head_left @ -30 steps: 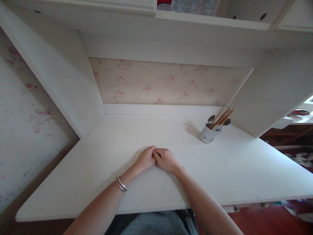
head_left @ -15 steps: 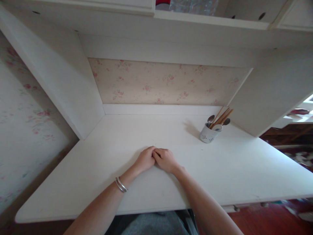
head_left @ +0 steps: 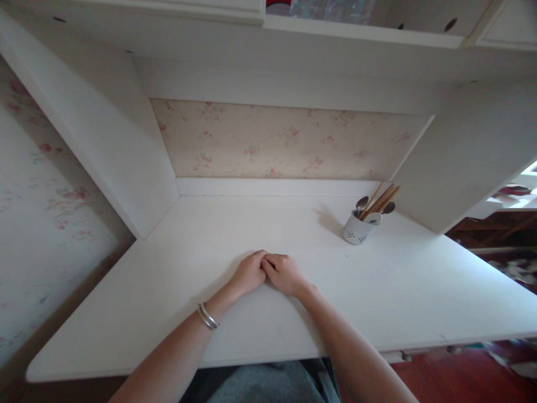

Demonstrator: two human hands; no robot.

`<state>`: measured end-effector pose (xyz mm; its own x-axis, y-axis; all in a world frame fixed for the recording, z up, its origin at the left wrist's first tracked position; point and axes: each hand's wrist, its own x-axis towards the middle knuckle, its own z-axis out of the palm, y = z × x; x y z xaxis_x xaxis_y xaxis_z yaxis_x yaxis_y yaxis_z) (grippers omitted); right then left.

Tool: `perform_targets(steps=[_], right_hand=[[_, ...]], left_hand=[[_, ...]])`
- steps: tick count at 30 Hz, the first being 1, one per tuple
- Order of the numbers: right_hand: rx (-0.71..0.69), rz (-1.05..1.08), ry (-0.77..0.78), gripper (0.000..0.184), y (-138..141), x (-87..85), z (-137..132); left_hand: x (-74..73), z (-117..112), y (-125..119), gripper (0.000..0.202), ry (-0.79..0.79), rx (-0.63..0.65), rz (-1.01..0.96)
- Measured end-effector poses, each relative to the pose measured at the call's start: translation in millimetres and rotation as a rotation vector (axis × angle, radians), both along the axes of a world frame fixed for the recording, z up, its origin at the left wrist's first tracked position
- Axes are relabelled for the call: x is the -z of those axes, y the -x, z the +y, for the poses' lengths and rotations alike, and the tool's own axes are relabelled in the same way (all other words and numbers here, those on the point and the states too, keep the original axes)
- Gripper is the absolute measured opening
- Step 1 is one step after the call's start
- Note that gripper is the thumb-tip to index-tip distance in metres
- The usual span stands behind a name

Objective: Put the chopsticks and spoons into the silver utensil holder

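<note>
My left hand (head_left: 250,272) and my right hand (head_left: 285,274) rest together on the white desk (head_left: 201,235), meeting at the fingers. Both are closed, with the fingers curled in against each other and partly hidden; no object shows in either. Two silver bangles (head_left: 207,317) circle my left wrist. Beyond my right hand, toward the back right, stands a white utensil holder (head_left: 356,231) with small punched holes. Wooden chopsticks (head_left: 381,202), dark metal spoons (head_left: 388,208) and a white spoon with a blue mark (head_left: 372,219) stick up out of it.
White side panels (head_left: 113,129) and an overhead shelf (head_left: 293,47) enclose the desk. Floral wallpaper (head_left: 272,140) covers the back. Clear plastic items (head_left: 331,10) sit in the upper compartment. Drawer knobs (head_left: 405,356) show under the front edge, above a red floor (head_left: 436,378).
</note>
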<state>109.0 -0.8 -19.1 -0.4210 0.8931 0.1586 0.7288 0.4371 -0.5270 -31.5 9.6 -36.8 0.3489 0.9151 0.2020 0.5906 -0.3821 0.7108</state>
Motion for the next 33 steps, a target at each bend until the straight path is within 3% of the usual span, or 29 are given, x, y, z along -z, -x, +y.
perform_targets(steps=[33], right_hand=[[-0.012, 0.004, -0.017, 0.034, -1.0, 1.6, 0.0]], left_hand=[[4.2, -0.1, 0.8, 0.035, -0.022, 0.013, -0.022]])
